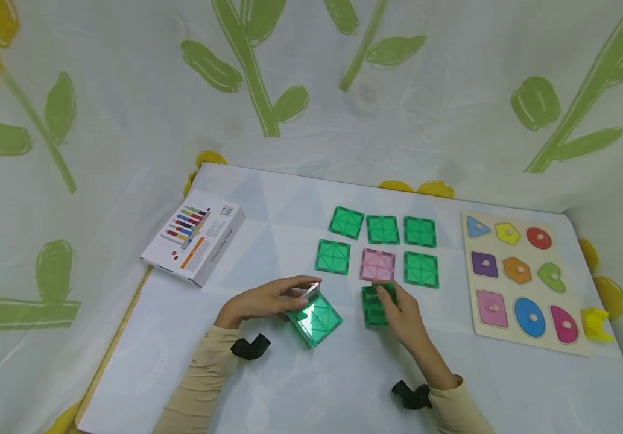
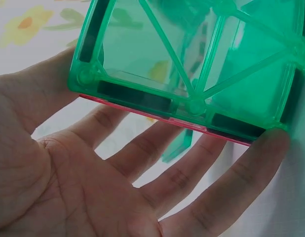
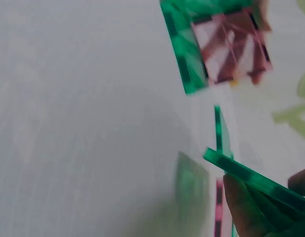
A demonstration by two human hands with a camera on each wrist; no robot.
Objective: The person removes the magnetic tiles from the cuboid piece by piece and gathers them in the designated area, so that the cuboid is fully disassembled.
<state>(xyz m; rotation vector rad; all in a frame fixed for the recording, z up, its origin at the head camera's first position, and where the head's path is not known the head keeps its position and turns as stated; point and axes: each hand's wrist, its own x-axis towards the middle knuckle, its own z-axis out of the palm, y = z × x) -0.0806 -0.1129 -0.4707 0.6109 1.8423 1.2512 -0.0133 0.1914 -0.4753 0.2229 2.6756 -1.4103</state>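
My left hand pinches a green magnetic tile above the table. In the right wrist view a smaller-looking pink tile lies against that green tile. The left wrist view shows its pink edge along the green tile's rim, between thumb and fingers. My right hand grips another green tile, just below the pink tile on the table. Fingers hide part of that green tile; its edge slants up in the right wrist view.
Several green tiles lie in two rows around the pink one. A wooden shape puzzle board is at the right, with a yellow piece by its corner. On the left lies a white box picturing an abacus toy.
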